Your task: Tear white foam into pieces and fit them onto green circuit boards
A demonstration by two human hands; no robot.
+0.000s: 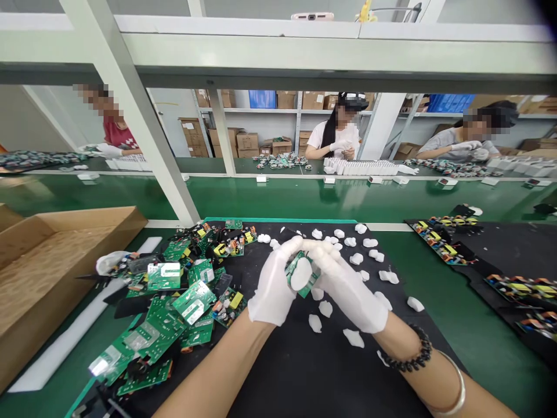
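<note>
Both my hands wear white gloves and meet over a black mat. My left hand is closed around a small green circuit board with a white pad on its face. My right hand pinches the same board from the right, fingers curled on its upper edge. A heap of green circuit boards lies just left of my hands. Several small white pads are scattered on the mat behind and below my hands.
An open cardboard box stands at the left. More boards sit on a black mat at the right. A white frame post rises ahead. Across the green bench, three people work at another table.
</note>
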